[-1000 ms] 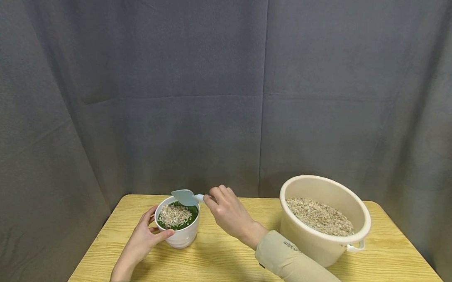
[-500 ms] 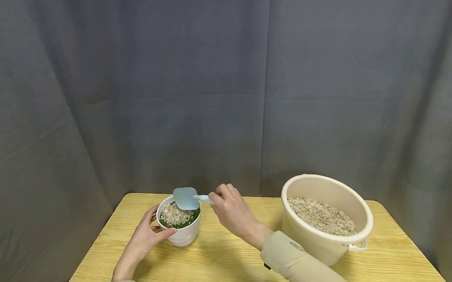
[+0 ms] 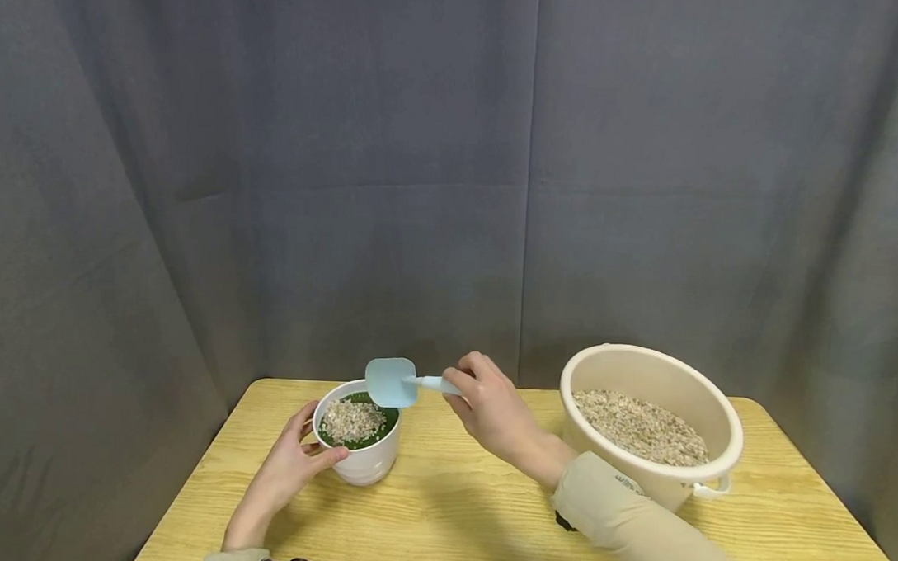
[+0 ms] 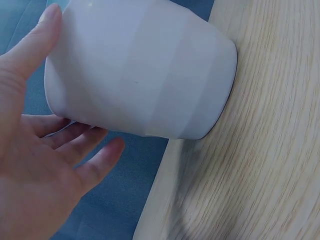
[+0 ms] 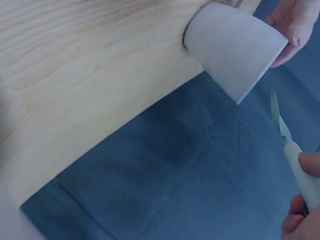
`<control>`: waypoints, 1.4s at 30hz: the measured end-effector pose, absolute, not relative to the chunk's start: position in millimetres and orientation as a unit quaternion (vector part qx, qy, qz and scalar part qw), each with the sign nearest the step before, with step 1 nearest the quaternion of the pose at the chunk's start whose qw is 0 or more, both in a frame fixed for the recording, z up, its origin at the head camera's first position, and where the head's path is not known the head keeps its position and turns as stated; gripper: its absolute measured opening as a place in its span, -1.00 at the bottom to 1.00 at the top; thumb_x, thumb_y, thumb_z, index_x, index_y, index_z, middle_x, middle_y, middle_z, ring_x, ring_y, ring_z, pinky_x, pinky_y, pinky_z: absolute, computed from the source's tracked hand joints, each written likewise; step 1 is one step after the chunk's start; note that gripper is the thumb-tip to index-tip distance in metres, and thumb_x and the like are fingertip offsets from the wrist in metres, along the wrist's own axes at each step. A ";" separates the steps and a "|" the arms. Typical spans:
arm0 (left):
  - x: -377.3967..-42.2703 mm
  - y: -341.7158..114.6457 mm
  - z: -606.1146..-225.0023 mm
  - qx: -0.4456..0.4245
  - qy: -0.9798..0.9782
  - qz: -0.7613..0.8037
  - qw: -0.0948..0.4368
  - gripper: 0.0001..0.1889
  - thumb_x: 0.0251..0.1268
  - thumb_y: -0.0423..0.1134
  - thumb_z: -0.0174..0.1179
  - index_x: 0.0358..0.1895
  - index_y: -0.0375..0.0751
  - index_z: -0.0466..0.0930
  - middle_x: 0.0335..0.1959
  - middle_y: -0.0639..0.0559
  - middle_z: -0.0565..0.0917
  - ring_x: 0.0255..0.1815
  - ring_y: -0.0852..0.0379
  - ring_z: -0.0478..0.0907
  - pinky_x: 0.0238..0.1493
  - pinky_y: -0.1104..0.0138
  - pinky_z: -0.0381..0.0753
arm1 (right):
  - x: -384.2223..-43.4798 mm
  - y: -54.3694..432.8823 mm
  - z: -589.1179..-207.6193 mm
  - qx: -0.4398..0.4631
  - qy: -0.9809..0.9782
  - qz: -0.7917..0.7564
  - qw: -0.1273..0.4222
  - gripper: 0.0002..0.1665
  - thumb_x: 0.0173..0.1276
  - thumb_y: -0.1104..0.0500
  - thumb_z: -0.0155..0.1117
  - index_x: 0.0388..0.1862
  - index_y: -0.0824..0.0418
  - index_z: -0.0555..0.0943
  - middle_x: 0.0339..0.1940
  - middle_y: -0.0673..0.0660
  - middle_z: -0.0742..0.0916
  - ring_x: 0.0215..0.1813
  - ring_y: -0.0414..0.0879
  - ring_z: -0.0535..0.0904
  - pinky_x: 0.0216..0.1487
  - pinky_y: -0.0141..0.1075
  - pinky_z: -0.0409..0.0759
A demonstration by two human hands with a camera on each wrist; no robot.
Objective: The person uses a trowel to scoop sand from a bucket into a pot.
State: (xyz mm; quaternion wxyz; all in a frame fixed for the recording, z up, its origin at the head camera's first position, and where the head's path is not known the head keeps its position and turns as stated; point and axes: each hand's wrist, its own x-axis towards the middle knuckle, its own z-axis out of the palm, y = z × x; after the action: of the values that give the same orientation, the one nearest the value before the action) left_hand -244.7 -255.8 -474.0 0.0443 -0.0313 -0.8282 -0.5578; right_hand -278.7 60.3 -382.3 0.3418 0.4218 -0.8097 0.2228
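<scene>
A white flowerpot (image 3: 366, 465) stands at the left of the table, with green material inside and a pale heap of gravel (image 3: 352, 421) on it. Around its left side my left hand (image 3: 287, 465) holds the pot, thumb near the front rim; the left wrist view shows the fingers (image 4: 80, 142) against its wall. My right hand (image 3: 496, 410) grips the handle of a light blue trowel (image 3: 391, 382). The trowel's blade is over the pot's back right rim, apart from it in the right wrist view, and no gravel shows on it.
A large cream bucket (image 3: 575, 376) with pale gravel (image 3: 640, 427) stands at the right of the wooden table (image 3: 440, 528), behind my right forearm. Its white handle (image 3: 711, 489) hangs at the right side. A grey curtain (image 3: 393, 188) hangs behind the table.
My right hand has drawn the trowel right and slightly up, and the tilted blade now lies flatter to the head view. The left hand stays on the pot.
</scene>
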 end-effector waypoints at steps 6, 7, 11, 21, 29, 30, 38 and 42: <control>-240.8 -259.6 -464.9 -0.037 -0.844 -0.531 0.070 0.07 0.12 -0.14 0.46 0.54 -0.34 -0.12 0.50 -0.34 0.01 0.48 -0.26 0.04 0.35 -0.07 0.28 | -276.7 78.3 -364.0 0.411 -0.810 0.225 0.353 -0.73 0.09 0.38 0.52 -0.24 0.18 0.67 -0.28 0.07 0.52 -0.29 -0.11 0.43 -0.34 -0.30 0.54; -238.9 -260.0 -462.5 -0.039 -0.849 -0.521 0.078 0.07 0.12 -0.12 0.46 0.54 -0.34 -0.12 0.50 -0.34 0.00 0.49 -0.26 0.02 0.36 -0.08 0.24 | -276.0 82.6 -361.1 0.410 -0.810 0.227 0.354 -0.73 0.10 0.37 0.52 -0.23 0.18 0.67 -0.27 0.07 0.52 -0.29 -0.11 0.43 -0.35 -0.30 0.54; -229.2 -258.8 -450.1 -0.043 -0.870 -0.480 0.103 0.07 0.12 -0.04 0.45 0.55 -0.29 -0.09 0.49 -0.34 0.03 0.44 -0.37 0.06 0.34 -0.16 0.22 | -273.0 102.8 -347.9 0.407 -0.807 0.245 0.352 -0.71 0.09 0.37 0.53 -0.20 0.20 0.68 -0.26 0.07 0.53 -0.34 -0.14 0.44 -0.39 -0.30 0.54; -221.0 -229.7 -405.4 -0.092 -0.885 -0.434 0.140 0.08 0.04 0.08 0.47 0.56 -0.06 -0.01 0.50 -0.19 0.07 0.36 -0.34 0.21 0.24 -0.20 0.33 | -273.5 161.6 -308.9 0.383 -0.812 0.256 0.359 -0.69 -0.01 0.41 0.56 -0.24 0.26 0.72 -0.31 0.06 0.58 -0.36 -0.15 0.50 -0.40 -0.26 0.56; -228.7 -176.3 -387.5 -0.163 -0.872 -0.444 0.123 0.07 0.01 0.07 0.50 0.56 0.07 0.02 0.51 -0.03 0.07 0.42 -0.22 0.19 0.26 -0.17 0.33 | -262.8 229.2 -284.1 0.325 -0.848 0.245 0.340 -0.66 0.04 0.31 0.57 -0.16 0.19 0.75 -0.28 -0.05 0.63 -0.34 -0.18 0.50 -0.33 -0.40 0.42; -230.1 -168.5 -387.2 -0.168 -0.874 -0.440 0.119 0.06 0.01 0.07 0.49 0.56 0.08 0.02 0.51 -0.02 0.07 0.43 -0.20 0.18 0.27 -0.16 0.33 | -261.6 238.0 -282.1 0.314 -0.854 0.241 0.339 -0.67 0.04 0.30 0.57 -0.16 0.18 0.75 -0.28 -0.07 0.63 -0.34 -0.19 0.49 -0.33 -0.42 0.41; -244.5 -106.5 -399.3 -0.208 -0.864 -0.455 0.061 0.06 -0.01 0.19 0.45 0.56 0.09 0.03 0.49 0.04 0.14 0.34 -0.18 0.30 0.23 -0.02 0.42 | -256.1 302.0 -281.2 0.242 -0.899 0.214 0.295 -0.75 0.11 0.17 0.56 -0.20 0.07 0.76 -0.31 -0.16 0.62 -0.34 -0.25 0.49 -0.34 -0.49 0.37; -250.9 -76.8 -407.8 -0.230 -0.859 -0.455 0.043 0.06 0.00 0.19 0.44 0.55 0.02 0.06 0.48 -0.03 0.18 0.28 -0.17 0.38 0.20 0.04 0.47 | -257.0 330.3 -287.2 0.234 -0.918 0.177 0.267 -0.79 0.13 0.13 0.55 -0.23 0.01 0.76 -0.30 -0.17 0.63 -0.32 -0.28 0.50 -0.35 -0.46 0.40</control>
State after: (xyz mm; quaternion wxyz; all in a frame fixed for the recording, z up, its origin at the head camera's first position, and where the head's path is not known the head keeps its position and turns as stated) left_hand -250.9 -76.8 -407.8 0.0432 -0.2301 -0.8591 -0.4551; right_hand -257.0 330.3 -287.2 0.2673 0.2339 -0.9178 0.1773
